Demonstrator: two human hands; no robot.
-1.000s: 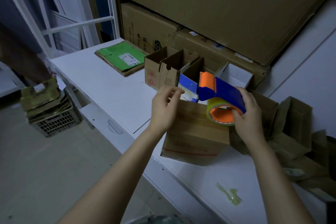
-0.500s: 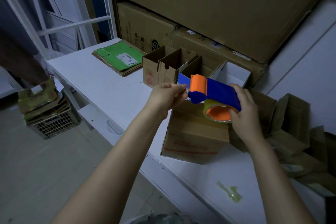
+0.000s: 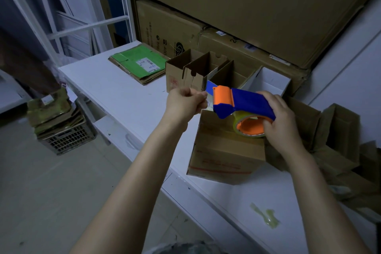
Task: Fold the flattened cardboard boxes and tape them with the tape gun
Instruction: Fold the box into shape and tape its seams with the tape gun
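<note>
gripping the blue and orange plastic tape gun (image 3: 243,102) from behind, the right hand (image 3: 282,117) curls round its handle and covers part of the yellowish tape roll with an orange core (image 3: 250,128). the left hand (image 3: 185,103), fingers curled, presses thumb to forefinger at the gun's orange roller, seemingly pinching the loose end of clear tape (image 3: 208,98), which is too thin to make out surely. the gun hangs above the folded brown cardboard box (image 3: 224,150) and hides its far top edge. the box sits close to the near edge of the white table (image 3: 123,93). crumpled brown cardboard (image 3: 340,150) crowds the right and runs out of frame. open-topped brown cartons (image 3: 198,72) stand just behind the hands. bare tabletop lies to the left, up to a flattened green-faced carton (image 3: 138,64).
</note>
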